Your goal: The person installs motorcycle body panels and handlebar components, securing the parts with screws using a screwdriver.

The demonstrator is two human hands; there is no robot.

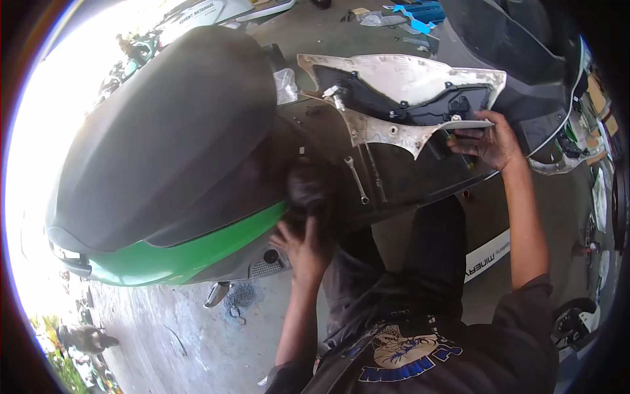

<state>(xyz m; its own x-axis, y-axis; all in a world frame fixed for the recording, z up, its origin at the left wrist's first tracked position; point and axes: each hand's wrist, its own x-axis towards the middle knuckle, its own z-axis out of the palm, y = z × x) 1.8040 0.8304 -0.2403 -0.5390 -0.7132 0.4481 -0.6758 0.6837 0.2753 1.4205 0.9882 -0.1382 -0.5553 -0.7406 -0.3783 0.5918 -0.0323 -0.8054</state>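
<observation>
My right hand (492, 143) grips the right lower edge of a white body panel (387, 134), thumb on the upper side and fingers beneath. The panel's inner side faces up, with a black inner piece (367, 92) set in it. My left hand (305, 253) is by the green side trim (230, 230) of a scooter, below its black seat (177, 131). Just past the left fingertips is a dark rounded thing (307, 187), too blurred to name. Some left fingers look spread, but blur hides whether they grip anything.
An open-ended wrench (357, 180) and a thin metal tool (375, 174) lie on the dark surface below the panel. A clear plastic bag (285, 87) is beside the seat. Blue parts (420, 13) and loose pieces lie on the floor at the back.
</observation>
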